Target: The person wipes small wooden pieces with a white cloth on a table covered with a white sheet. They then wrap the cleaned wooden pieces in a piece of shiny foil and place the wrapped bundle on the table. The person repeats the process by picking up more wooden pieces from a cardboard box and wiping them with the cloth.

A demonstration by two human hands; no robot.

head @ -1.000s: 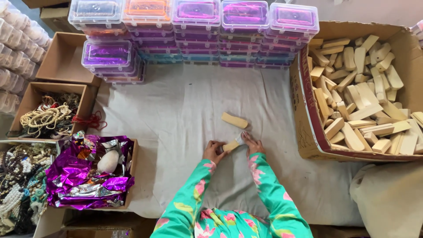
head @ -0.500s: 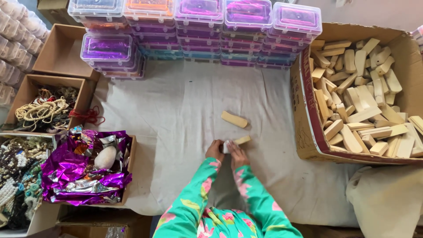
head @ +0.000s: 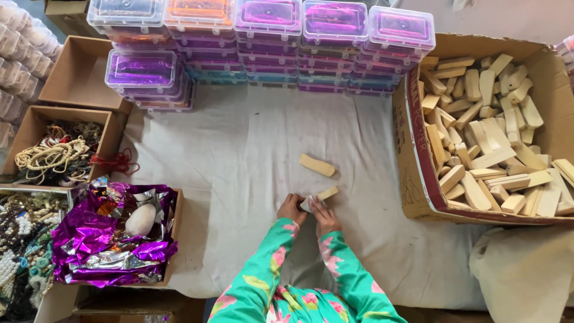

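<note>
Left hand (head: 291,209) and right hand (head: 324,216) meet fingertip to fingertip, pinching one end of a small wooden block (head: 323,195) on the white cloth (head: 239,155). A second wooden block (head: 317,165) lies free at 12 o'clock. Bare cloth lies beyond it; the cardboard box of blocks (head: 412,179) borders it at 3 o'clock.

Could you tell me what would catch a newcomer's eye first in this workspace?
Probably the crumpled purple foil in a box at the lower left, and the stacked purple and orange plastic cases along the top edge. At right, a big cardboard box brims with pale wooden blocks, while both hands, left hand and right hand, pinch one wooden block on the grey cloth.
</note>
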